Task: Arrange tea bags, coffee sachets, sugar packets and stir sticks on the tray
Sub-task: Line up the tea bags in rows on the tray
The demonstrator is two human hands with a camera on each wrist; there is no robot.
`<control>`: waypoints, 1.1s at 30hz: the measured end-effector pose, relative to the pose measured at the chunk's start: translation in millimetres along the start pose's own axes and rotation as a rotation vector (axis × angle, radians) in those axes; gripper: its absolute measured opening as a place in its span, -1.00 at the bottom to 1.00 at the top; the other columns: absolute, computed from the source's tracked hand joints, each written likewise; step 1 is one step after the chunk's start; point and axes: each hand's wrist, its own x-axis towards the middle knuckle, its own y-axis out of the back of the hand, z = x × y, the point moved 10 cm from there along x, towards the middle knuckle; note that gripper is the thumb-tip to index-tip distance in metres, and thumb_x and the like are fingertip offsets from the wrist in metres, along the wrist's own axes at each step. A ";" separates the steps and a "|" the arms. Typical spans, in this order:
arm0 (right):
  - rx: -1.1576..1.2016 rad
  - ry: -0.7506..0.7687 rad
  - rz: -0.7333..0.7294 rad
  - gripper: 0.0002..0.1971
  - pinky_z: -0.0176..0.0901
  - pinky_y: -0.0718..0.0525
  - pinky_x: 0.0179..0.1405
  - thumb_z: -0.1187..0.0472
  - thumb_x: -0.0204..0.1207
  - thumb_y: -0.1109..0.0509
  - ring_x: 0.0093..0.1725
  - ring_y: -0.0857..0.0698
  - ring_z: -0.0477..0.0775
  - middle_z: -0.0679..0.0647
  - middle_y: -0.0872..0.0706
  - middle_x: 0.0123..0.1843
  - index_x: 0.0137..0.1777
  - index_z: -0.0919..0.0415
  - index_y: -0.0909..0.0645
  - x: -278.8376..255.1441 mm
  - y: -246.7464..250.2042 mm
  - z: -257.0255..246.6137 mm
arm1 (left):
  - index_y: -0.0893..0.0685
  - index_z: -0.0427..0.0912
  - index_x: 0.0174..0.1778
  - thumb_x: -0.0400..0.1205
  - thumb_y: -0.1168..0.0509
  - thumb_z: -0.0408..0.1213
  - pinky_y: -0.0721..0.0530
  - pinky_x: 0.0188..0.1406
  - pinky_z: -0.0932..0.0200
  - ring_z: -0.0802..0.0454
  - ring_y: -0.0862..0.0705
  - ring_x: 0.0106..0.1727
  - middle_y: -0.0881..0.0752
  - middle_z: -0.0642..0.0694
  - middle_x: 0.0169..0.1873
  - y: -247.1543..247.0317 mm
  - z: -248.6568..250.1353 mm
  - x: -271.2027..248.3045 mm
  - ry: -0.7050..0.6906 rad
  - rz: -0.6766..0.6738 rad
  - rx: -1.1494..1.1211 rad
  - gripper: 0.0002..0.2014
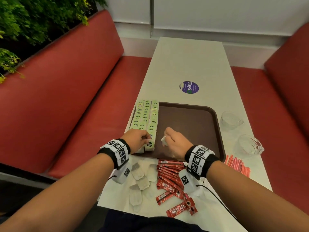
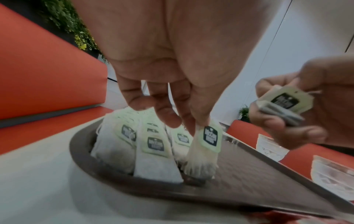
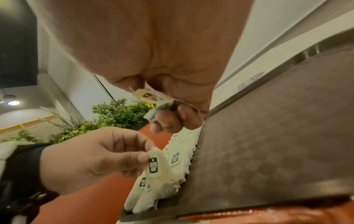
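Brown tray on the white desk, holding three rows of tea bags packed along its left edge, green tags up; rest of the tray floor bare. Two glass bowls on the desk right of the tray, contents not clear.

Left hand at the near end of the rows, thumb and forefinger pinching the top of one tea bag by its tag, bag hanging upright, lower edge touching the tray just beside the nearest row. Grip closed tight on the bag; other fingers loosely curled above the rows.

Right hand over the middle of the tray, curled round a small bundle of tea bags, one tag facing out; bundle held clear of the tray floor, near the left hand but apart.

On the desk in front of the tray: loose tea bags at left, red coffee sachets in a heap beside them, red stir sticks at right near the tray's corner.
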 end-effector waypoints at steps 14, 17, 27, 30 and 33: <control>0.023 -0.086 -0.045 -0.87 -0.04 -0.45 -0.29 0.18 0.63 -0.26 -0.36 -0.49 0.03 0.04 -0.57 -0.30 -0.05 0.10 -0.33 -1.8 -3.6 24.9 | -0.64 0.12 0.10 0.50 -0.48 0.07 -0.62 0.19 -0.08 -0.03 -0.56 0.18 -0.56 0.05 0.10 -36.9 7.4 28.0 -0.062 -0.081 0.323 -0.69; 0.024 -0.096 -0.032 -0.92 -0.05 -0.49 -0.27 0.18 0.66 -0.24 -0.34 -0.52 0.03 0.13 -0.64 -0.27 -0.03 0.13 -0.40 -0.3 -1.0 26.8 | -0.67 0.09 0.16 0.52 -0.48 0.07 -0.62 0.19 -0.06 -0.02 -0.57 0.20 -0.58 0.06 0.12 -33.7 4.3 31.9 -0.058 -0.073 0.327 -0.67; -0.075 -0.057 0.041 -0.76 -0.29 -0.53 -0.38 0.21 0.63 -0.36 -0.28 -0.70 -0.06 -0.01 -0.73 -0.14 0.17 -0.04 -0.39 9.5 8.3 27.6 | -0.73 0.02 0.10 0.70 -0.26 0.09 -0.50 -0.08 0.23 0.31 -0.51 -0.14 -0.60 0.21 -0.15 6.3 44.5 16.2 -0.263 0.090 -0.044 -0.73; -0.011 0.001 0.022 -0.66 -0.42 -0.52 -0.42 0.20 0.60 -0.43 -0.38 -0.68 -0.19 -0.01 -0.76 -0.26 0.21 0.01 -0.32 12.5 1.7 18.0 | -0.72 0.13 0.09 0.63 -0.35 0.12 -0.57 -0.08 0.18 0.27 -0.55 -0.11 -0.64 0.22 -0.14 3.6 52.2 9.3 -0.323 0.059 -0.054 -0.78; 0.015 0.025 0.005 -0.57 -0.44 -0.51 -0.40 0.24 0.56 -0.49 -0.45 -0.61 -0.27 -0.05 -0.73 -0.32 0.26 0.07 -0.30 16.8 -5.2 11.4 | -0.73 0.10 -0.02 0.63 -0.41 -0.02 -0.61 -0.06 0.07 0.11 -0.60 -0.13 -0.68 0.14 -0.17 7.4 50.8 7.4 -0.295 0.068 -0.071 -0.91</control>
